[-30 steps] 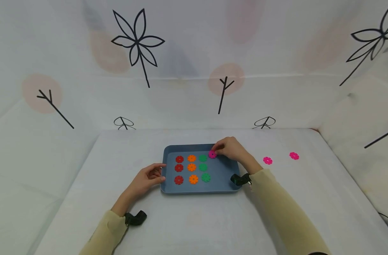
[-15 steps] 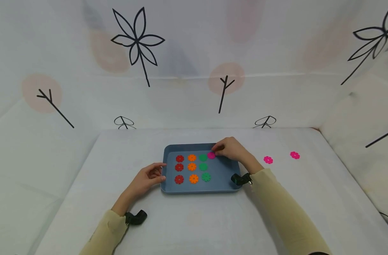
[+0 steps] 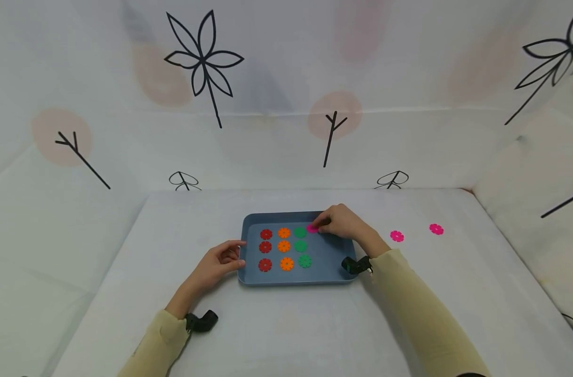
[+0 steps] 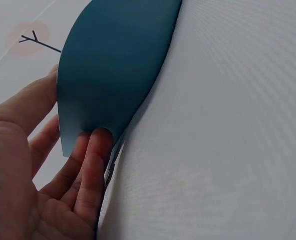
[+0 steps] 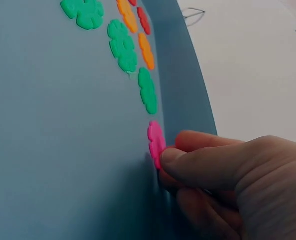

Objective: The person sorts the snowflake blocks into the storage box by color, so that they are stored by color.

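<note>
A blue-grey tray (image 3: 330,272) lies on the white table. My left hand (image 3: 216,267) grips its left edge; in the left wrist view the fingertips (image 4: 100,137) meet the outer wall. Toward the tray's back rim, my right hand (image 3: 341,221) pinches a pink flower-shaped plastic disc (image 5: 155,141) between thumb and fingers. This disc lies against the tray floor, right of the rearmost green disc (image 3: 300,232). Red discs (image 3: 265,246), orange discs (image 3: 283,246) and green discs form three columns to its left. The pinching finger is partly hidden behind the thumb.
Two more pink discs, a nearer one (image 3: 396,236) and a farther one (image 3: 436,229), lie on the table (image 3: 286,335) right of the tray. A white cloth (image 3: 267,146) with plant drawings hangs behind. Each wrist wears a black camera.
My right hand has lowered the pink disc onto the tray floor and shifted it slightly left, closer to the green one. The left hand stays at the tray's edge.
</note>
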`<action>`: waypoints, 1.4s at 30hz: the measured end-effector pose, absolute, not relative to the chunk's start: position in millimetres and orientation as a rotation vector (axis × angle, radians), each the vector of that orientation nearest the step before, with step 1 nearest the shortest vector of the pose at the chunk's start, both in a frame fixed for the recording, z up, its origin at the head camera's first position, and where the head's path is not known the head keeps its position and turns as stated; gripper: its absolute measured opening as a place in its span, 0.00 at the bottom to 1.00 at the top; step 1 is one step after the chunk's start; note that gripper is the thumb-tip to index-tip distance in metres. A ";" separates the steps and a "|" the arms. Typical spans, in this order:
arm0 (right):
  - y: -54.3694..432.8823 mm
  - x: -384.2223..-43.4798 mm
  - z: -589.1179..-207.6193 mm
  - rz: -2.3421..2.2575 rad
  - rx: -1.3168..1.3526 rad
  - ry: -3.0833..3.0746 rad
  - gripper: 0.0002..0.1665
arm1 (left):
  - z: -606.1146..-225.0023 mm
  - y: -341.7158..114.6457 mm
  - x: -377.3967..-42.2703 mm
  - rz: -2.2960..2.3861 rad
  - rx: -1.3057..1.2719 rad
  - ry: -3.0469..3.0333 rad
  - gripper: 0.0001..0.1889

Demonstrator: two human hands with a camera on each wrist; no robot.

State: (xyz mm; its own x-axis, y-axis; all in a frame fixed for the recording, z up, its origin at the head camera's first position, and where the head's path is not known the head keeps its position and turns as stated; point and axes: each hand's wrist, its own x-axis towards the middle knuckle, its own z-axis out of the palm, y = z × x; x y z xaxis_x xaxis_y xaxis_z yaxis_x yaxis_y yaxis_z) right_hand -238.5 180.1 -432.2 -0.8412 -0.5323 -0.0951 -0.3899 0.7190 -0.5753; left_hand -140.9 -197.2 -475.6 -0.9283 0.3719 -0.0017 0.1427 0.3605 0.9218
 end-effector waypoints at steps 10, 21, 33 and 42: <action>181.1 -237.0 -428.5 -0.746 -0.773 2.705 0.11 | -474.7 -197.3 -140.5 1.602 0.467 2.403 0.27; 184.5 -236.1 -425.2 -0.778 -0.745 2.695 0.12 | -474.6 -196.9 -140.6 1.604 0.458 2.404 0.27; 194.9 -234.8 -423.7 -0.963 -0.703 2.650 0.14 | -474.7 -196.7 -141.6 1.601 0.453 2.396 0.27; 219.6 -230.9 -419.1 -1.144 -0.653 2.678 0.15 | -474.2 -196.7 -141.7 1.599 0.442 2.400 0.27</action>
